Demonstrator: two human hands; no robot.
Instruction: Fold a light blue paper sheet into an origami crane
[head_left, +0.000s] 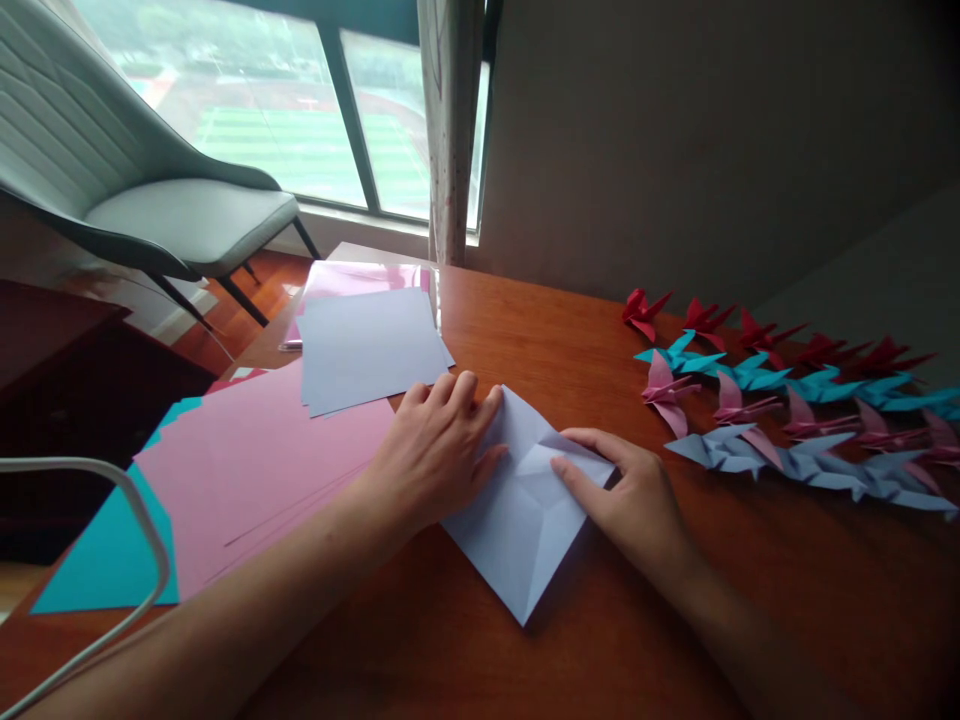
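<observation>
Left hand (439,452) lies palm down, fingers loosely bent, on the left part of the sheet (521,530), while the right hand (634,505) grasps this sheet near its right corner, upon the table (525,310). Creases are made in the sheet, but it is mostly flat, so I judge its folding only partly done. Right of the sheet stand rows of finished-looking birds (731,450); left of it, pale papers (367,350) and pink papers (262,460) lie unfolded.

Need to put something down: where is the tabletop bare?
Bare wood shows beyond the creased paper, between the pale sheets and crane rows, and on those rows' near side. Those rows crowd the right; pink paper and turquoise paper crowd the left.
</observation>
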